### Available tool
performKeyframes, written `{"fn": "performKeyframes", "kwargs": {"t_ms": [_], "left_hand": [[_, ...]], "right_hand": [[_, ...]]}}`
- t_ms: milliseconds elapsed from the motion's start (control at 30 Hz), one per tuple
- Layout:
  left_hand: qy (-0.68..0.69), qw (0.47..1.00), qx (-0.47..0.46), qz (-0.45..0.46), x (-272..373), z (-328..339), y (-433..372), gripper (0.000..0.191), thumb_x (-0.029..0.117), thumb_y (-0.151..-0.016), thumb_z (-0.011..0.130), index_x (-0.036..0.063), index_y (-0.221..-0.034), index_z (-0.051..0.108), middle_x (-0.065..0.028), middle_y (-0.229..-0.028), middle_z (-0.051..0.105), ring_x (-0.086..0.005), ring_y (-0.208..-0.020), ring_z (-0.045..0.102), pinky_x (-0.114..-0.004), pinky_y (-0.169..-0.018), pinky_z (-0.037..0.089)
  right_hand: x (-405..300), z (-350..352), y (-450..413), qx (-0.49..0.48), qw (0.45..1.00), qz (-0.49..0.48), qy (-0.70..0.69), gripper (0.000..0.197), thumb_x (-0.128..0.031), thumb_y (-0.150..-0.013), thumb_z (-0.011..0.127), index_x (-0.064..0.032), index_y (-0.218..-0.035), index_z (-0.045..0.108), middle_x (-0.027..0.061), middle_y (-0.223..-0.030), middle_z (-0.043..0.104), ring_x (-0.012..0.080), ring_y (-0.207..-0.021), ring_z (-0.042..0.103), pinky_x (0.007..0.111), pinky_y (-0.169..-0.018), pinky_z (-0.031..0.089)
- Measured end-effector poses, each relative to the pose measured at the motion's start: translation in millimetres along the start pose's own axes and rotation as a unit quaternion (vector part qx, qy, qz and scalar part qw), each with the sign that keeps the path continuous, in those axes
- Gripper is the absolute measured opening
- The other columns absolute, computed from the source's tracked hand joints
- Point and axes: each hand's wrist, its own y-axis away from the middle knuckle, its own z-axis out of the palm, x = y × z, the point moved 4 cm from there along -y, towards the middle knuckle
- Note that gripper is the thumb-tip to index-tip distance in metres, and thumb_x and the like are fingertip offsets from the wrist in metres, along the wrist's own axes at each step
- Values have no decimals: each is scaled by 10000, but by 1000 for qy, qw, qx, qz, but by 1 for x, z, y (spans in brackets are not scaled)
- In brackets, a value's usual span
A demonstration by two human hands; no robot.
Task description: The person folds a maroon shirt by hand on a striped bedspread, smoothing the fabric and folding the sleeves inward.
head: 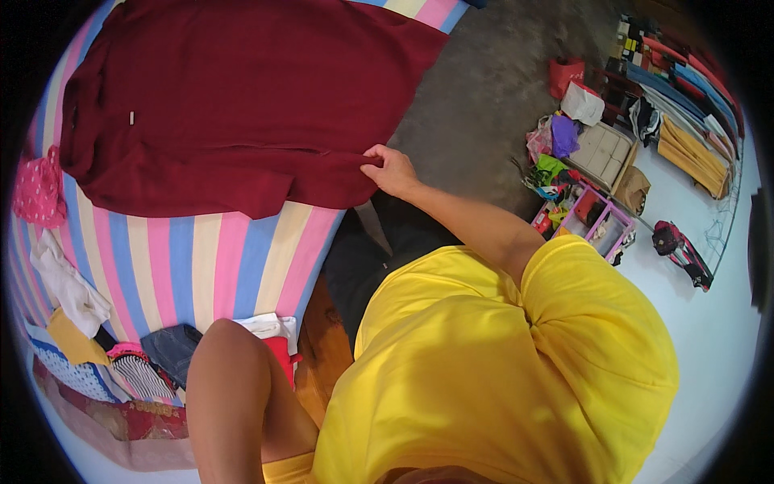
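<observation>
A dark maroon garment (242, 78) lies spread over a striped cloth (205, 266) of pink, blue and cream in the head view. It bears a small white mark at its left part, and a sleeve lies folded along its near side. My right hand (390, 172) pinches the garment's near right corner between thumb and fingers. Part of that edge hangs past the striped surface. My left hand is out of view; only the bent left arm shows at the lower left, its forearm leaving the picture at the bottom.
Small clothes, including dark denim (172, 351) and a white piece (69, 284), lie at the near left; a pink dotted cloth (41, 190) is farther left. Beyond the grey floor (478, 103) stand bags, a purple rack (589, 215) and hanging clothes (692, 154) at the right.
</observation>
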Motion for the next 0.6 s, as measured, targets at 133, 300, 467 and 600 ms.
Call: {"fn": "performKeyframes", "kwargs": {"t_ms": [133,300,467,600], "left_hand": [[-42,984,56,-161,-33,-2,42,178,185,-818,629,34,-910,610,-55,-865,616,-163,-774,565,-295,-636,423],[-69,790,102,-601,-101,62,193,138,138,-811,655,30,-886,612,-46,-821,617,-136,-714,575,-247,-583,444],[-172,732,-201,-628,-115,150,325,155,170,-742,679,35,-758,603,-116,-722,620,-295,-656,611,-375,-577,479],[-189,656,-317,-658,-113,163,361,187,206,-738,679,61,-840,617,-98,-718,619,-280,-692,618,-397,-603,477]], "right_hand": [[5,-9,2,31,999,13,34,258,-245,-719,674,-97,-923,622,127,-817,649,271,-788,629,372,-726,485],[-3,-27,6,222,958,-118,136,188,-181,-723,661,-63,-846,581,117,-702,610,260,-675,611,370,-645,486],[-49,8,4,-73,986,-148,1,132,-129,-724,653,-33,-787,588,91,-684,633,190,-630,633,299,-588,490],[-37,26,-23,-102,992,-62,-37,117,-106,-745,645,-11,-788,593,78,-707,657,157,-635,646,276,-601,508]]}}
